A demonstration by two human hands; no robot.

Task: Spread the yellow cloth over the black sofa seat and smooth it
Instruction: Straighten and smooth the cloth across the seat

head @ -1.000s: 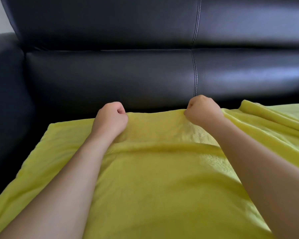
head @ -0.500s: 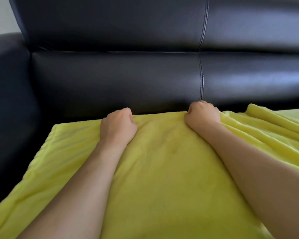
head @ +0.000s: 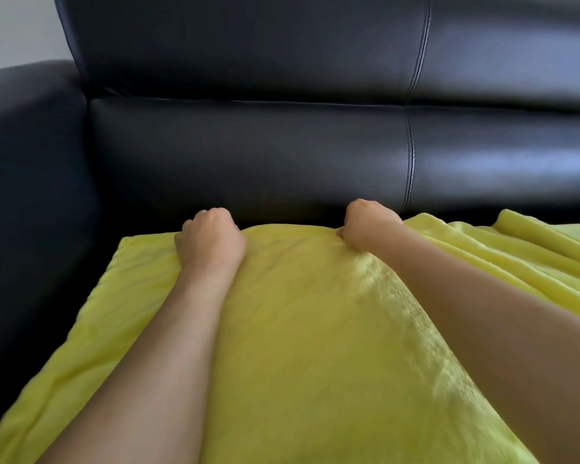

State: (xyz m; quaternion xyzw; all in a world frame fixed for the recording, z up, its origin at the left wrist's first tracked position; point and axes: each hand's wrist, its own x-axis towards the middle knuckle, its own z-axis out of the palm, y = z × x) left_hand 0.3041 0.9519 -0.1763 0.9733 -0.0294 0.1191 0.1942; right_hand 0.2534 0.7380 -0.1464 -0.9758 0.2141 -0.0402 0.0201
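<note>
The cloth [head: 302, 329] is laid over the sofa seat, its far edge drawn close to the backrest [head: 248, 155]. That edge is gripped by the left hand [head: 210, 242] and by the right hand [head: 365, 226], both curled into fists on the fabric. Between the hands the cloth lies smooth; right of the right hand it is bunched in long folds. The armrest [head: 31, 195] stands left of the cloth.

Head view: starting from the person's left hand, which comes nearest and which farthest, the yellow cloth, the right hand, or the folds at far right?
1. Yellow cloth: gripped by the left hand.
2. Right hand: to its right, on the same edge.
3. Folds: far right, beyond the right hand.
</note>
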